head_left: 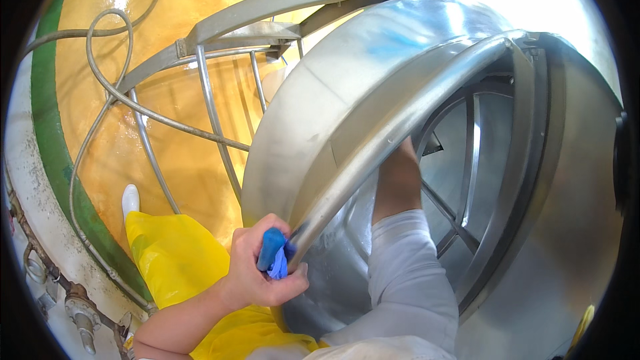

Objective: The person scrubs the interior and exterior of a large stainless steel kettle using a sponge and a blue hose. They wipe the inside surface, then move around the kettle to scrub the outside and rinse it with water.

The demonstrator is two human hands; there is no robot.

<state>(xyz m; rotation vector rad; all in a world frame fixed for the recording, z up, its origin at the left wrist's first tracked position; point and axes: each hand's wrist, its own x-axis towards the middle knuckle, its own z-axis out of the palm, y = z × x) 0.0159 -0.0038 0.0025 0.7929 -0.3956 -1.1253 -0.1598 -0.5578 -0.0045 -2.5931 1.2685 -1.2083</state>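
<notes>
My left hand (261, 268) is closed at the lower end of the rim of a big stainless steel vessel (293, 140). In its grip is a blue handle-like piece (270, 248), with crumpled thin blue material (279, 265) bunched beside it; I cannot make out the exact kind. The fingers and thumb lie right against the steel rim (373, 157). Through the vessel's opening goes my right arm (408, 247), in a white sleeve pushed up below the bare forearm. The rim hides most of my right hand (404, 150), so its fingers do not show.
Inside the vessel run curved metal bars (472, 153). Behind it stands a grey metal railing (210, 113) on a wet yellow floor (167, 153). A grey hose (110, 87) loops across at left. Pipes with a valve (81, 310) line the lower left. I wear a yellow apron (177, 247).
</notes>
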